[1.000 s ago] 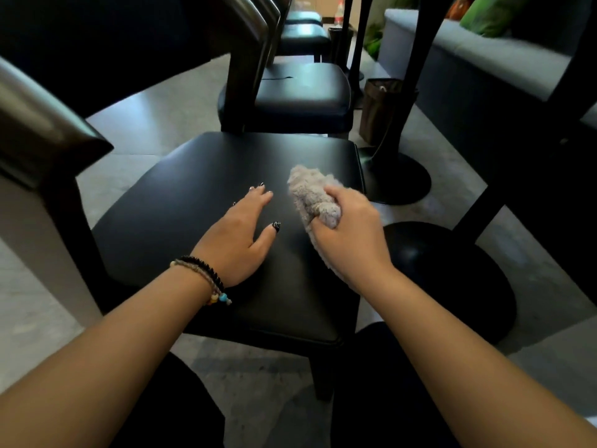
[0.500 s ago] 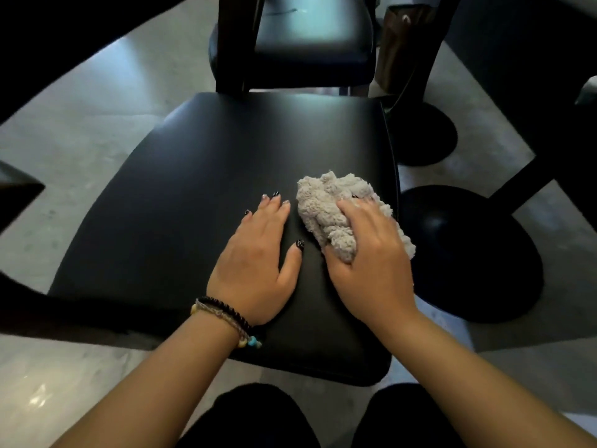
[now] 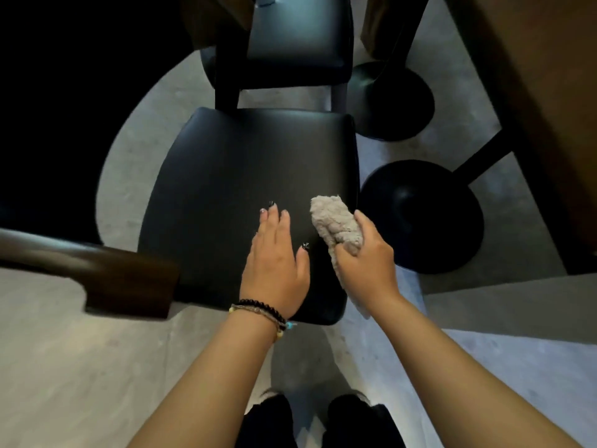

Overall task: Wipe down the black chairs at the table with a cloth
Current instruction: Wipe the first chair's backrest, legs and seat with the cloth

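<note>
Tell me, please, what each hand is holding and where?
The right hand grips the bunched grey cloth around its near end; the left hand lies flat, holding nothing.

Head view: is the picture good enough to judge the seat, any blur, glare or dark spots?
Head view: dim, with a soft sheen but no hard glare on the seat; cloth and both hands fairly sharp; chair back at left blurred; upper left corner black; edges bowed by the wide lens.

Grey concrete floor (image 3: 80,367); round black table bases (image 3: 423,218).

black chair seat (image 3: 232,176), flat left hand (image 3: 274,257), bunched grey cloth (image 3: 336,224) resting on it
</note>
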`<control>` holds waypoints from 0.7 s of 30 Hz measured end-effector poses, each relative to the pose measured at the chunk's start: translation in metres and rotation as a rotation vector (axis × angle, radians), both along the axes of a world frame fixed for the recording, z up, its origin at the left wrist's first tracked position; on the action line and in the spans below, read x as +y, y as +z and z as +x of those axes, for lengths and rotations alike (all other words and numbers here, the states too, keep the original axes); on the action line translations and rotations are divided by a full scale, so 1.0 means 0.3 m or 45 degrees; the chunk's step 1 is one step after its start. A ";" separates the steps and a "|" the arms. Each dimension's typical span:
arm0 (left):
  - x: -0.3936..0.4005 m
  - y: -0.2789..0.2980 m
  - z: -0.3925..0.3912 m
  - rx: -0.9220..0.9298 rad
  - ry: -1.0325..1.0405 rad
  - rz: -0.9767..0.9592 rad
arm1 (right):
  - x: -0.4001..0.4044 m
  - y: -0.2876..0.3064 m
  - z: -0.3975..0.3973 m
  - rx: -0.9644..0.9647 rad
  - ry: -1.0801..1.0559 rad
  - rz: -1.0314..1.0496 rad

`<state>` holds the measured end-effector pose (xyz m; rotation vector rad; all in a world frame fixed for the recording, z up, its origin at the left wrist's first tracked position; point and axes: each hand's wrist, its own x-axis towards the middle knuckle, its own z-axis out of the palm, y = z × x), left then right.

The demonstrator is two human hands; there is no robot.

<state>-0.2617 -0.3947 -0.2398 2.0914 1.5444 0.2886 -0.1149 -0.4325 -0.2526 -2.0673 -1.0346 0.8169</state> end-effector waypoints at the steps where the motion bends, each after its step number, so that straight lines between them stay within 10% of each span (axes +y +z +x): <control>1: -0.019 0.062 0.004 0.002 -0.030 0.001 | -0.035 0.068 0.006 -0.002 -0.013 -0.012; 21: -0.172 1.000 0.050 0.021 -0.537 0.167 | -0.345 1.087 0.091 -0.161 0.293 0.039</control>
